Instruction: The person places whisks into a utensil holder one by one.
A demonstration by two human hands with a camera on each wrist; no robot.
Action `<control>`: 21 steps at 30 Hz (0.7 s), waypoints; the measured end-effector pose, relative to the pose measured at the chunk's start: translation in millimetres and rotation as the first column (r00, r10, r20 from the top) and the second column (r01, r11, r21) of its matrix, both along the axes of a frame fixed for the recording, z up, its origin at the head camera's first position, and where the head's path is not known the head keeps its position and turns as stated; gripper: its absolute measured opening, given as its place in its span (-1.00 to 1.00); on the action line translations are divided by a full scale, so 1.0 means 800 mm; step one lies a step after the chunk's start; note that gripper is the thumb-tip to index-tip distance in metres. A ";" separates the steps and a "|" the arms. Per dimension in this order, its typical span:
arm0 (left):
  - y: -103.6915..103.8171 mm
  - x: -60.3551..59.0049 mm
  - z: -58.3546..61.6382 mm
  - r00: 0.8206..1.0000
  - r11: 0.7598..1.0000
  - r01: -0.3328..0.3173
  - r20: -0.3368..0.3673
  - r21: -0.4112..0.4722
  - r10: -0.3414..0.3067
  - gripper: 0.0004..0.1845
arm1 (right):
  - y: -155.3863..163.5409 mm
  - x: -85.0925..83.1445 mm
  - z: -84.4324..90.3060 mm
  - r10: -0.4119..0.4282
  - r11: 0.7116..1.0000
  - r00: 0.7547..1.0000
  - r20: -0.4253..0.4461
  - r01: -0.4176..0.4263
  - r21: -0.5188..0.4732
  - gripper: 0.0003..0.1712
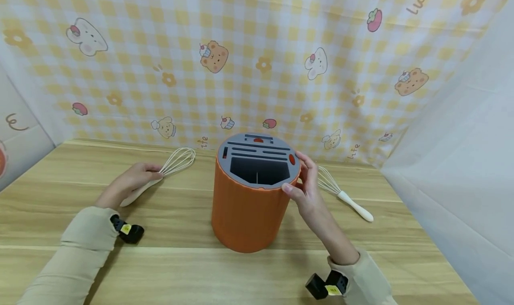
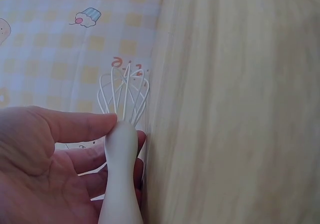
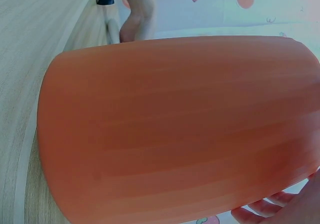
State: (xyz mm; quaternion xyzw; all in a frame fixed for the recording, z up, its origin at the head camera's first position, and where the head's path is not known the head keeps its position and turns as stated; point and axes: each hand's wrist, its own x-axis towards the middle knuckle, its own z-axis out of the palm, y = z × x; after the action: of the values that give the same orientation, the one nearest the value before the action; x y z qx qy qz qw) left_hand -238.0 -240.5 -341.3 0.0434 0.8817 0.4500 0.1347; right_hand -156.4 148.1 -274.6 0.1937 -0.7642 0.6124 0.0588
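The left hand (image 1: 136, 180) pinches a whisk (image 2: 121, 154) where handle meets wires, perhaps for control; whether it touches the table (image 1: 180, 273) is hard to tell. Centrally, an orange holder (image 1: 246, 213) rests there, the right hand (image 1: 308, 191) curled round its rim, apparently steadying it. Rightmost, a second whisk (image 1: 343, 195) lies free.

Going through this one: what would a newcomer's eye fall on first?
Probably the orange holder with its grey slotted top, central in the head view, its rim gripped by the right hand. Next, either side of it: a left whisk held by the left hand, and a right whisk lying on the table. Behind hangs a bright yellow-checked cloth.
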 end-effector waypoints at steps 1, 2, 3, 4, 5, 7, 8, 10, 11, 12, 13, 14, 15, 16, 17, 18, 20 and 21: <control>0.000 0.000 0.000 1.000 1.000 -0.004 0.001 0.000 0.004 -0.47 | 0.000 0.000 0.000 0.000 1.000 1.000 -0.003 0.000 0.000 -0.21; 0.000 0.000 0.000 1.000 1.000 -0.008 0.001 0.001 0.008 -0.47 | 0.000 0.000 0.000 0.001 1.000 1.000 -0.006 -0.001 -0.002 -0.20; 0.000 -0.001 0.000 1.000 1.000 -0.011 0.002 0.003 0.011 -0.47 | -0.001 0.000 0.000 0.000 1.000 1.000 -0.009 0.000 -0.002 -0.20; 0.000 -0.001 0.000 1.000 1.000 -0.014 0.003 0.004 0.014 -0.47 | -0.001 0.000 0.000 0.001 1.000 1.000 -0.011 -0.001 -0.003 -0.20; 0.000 0.000 0.000 1.000 1.000 -0.015 0.003 0.005 0.015 -0.47 | -0.001 0.000 0.000 0.002 1.000 1.000 -0.010 -0.002 -0.005 -0.20; 0.001 0.000 0.000 1.000 1.000 -0.018 -0.003 0.004 0.018 -0.48 | -0.001 0.000 0.000 -0.001 1.000 1.000 -0.005 0.001 -0.002 -0.20; 0.001 0.000 0.001 1.000 1.000 -0.017 -0.005 0.003 0.017 -0.48 | -0.001 0.000 0.000 -0.001 1.000 1.000 -0.006 0.001 -0.004 -0.20; 0.002 0.000 0.001 1.000 1.000 -0.015 -0.005 0.008 0.015 -0.48 | 0.000 0.000 -0.001 0.003 1.000 1.000 -0.013 -0.003 -0.008 -0.20; 0.003 0.000 0.002 1.000 1.000 -0.014 -0.006 0.012 0.014 -0.48 | 0.000 0.000 -0.001 0.003 1.000 1.000 -0.012 -0.003 -0.007 -0.20; 0.003 0.000 0.002 1.000 1.000 -0.012 -0.005 0.016 0.012 -0.48 | 0.000 -0.001 -0.001 0.004 1.000 1.000 -0.015 -0.004 -0.008 -0.20; 0.004 0.001 0.003 1.000 1.000 -0.013 -0.003 0.023 0.013 -0.48 | 0.000 -0.001 -0.001 0.005 1.000 1.000 -0.017 -0.005 -0.007 -0.20; 0.004 0.001 0.003 1.000 0.999 -0.013 0.001 0.032 0.013 -0.48 | 0.000 -0.001 -0.001 0.005 1.000 1.000 -0.019 -0.005 -0.004 -0.21; 0.005 0.002 0.004 1.000 0.999 -0.017 -0.003 0.037 0.017 -0.48 | 0.000 -0.001 -0.001 0.005 1.000 1.000 -0.017 -0.005 0.001 -0.21; 0.006 0.002 0.005 1.000 0.999 -0.022 -0.008 0.041 0.022 -0.48 | 0.001 0.000 -0.001 0.003 1.000 1.000 -0.010 -0.003 0.007 -0.21; 0.007 0.002 0.006 1.000 0.999 -0.028 -0.013 0.041 0.029 -0.48 | 0.001 0.000 -0.001 0.003 1.000 1.000 -0.009 -0.003 0.009 -0.21; 0.008 0.002 0.008 0.999 0.999 -0.036 -0.020 0.039 0.037 -0.48 | 0.001 0.000 -0.001 0.003 1.000 1.000 -0.008 -0.003 0.010 -0.21; 0.011 0.003 0.011 0.998 0.998 -0.044 -0.048 0.040 0.046 -0.50 | 0.001 0.000 0.000 0.002 1.000 1.000 -0.003 -0.002 0.012 -0.21; 0.012 0.003 0.013 0.996 0.998 -0.047 -0.068 0.036 0.050 -0.50 | 0.001 0.000 0.000 0.002 1.000 1.000 -0.002 -0.002 0.011 -0.21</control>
State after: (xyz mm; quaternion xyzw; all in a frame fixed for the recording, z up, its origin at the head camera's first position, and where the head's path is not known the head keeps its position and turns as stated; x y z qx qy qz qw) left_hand -235.7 -231.1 -331.0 0.0398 0.8787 0.4666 0.0925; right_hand -156.1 148.8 -274.5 0.1955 -0.7672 0.6082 0.0577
